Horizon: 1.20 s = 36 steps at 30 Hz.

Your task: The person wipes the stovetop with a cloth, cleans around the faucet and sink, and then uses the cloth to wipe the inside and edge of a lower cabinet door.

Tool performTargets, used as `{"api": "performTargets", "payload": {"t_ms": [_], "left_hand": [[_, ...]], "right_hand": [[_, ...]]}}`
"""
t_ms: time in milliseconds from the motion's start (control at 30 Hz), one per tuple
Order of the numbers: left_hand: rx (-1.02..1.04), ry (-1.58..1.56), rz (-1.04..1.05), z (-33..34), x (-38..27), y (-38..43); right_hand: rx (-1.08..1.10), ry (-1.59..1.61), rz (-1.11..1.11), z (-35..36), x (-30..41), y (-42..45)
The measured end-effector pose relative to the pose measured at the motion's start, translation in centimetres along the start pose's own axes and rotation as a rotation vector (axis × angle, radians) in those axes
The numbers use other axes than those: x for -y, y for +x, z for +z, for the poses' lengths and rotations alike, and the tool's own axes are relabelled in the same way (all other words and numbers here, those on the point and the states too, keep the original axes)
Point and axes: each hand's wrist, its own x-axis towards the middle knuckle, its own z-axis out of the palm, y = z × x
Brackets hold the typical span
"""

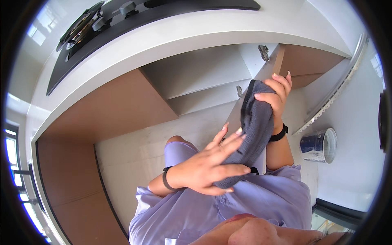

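Observation:
A folded dark grey plush cloth [257, 128] with a black edge slants in front of my body. My right hand [277, 92] grips its upper end, with the thumb on the near face and the fingers behind. Against the lower part of the cloth lies my left hand [211, 165], its back towards me and its fingers spread. Whether those fingers grip the cloth is not clear. Behind the cloth, an open cabinet door [235, 118] hangs on metal hinges [263, 52]. The cloth and my right hand cover part of that door.
The white countertop [183, 26] carries a black gas hob [147, 15] with a burner and knobs. Below it are a brown cabinet panel [116, 104] and cabinet shelf [196, 73]. A smeared bucket [314, 147] stands on the floor at right, near a curved perforated strip [333, 95].

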Motion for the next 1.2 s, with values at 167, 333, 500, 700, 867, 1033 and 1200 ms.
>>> {"api": "performTargets", "payload": {"t_ms": [167,333,500,700,867,1033,1200], "left_hand": [[-0.005,0.017,0.147,2.8,0.8,2.2],[-0.128,0.1,0.221,6.2,1.6,2.6],[-0.189,0.029,0.189,7.5,1.3,2.6],[-0.285,0.02,0.231,8.0,1.9,1.8],[-0.313,-0.041,0.245,7.6,2.1,1.9],[-0.315,-0.055,0.263,6.6,2.6,1.4],[-0.29,-0.074,0.228,5.3,2.6,0.7]], "right_hand": [[-0.102,-0.054,0.034,-0.6,-0.2,-1.3],[-0.209,-0.009,0.041,-0.6,-0.3,-1.9],[-0.217,-0.011,0.039,-1.0,-0.5,-3.0],[-0.185,-0.033,0.181,-0.9,2.2,-2.6],[-0.216,-0.058,0.16,-0.6,2.0,-2.6],[-0.255,-0.039,0.149,0.4,1.8,-2.6],[-0.277,0.032,0.108,1.2,1.4,-2.1]]}}
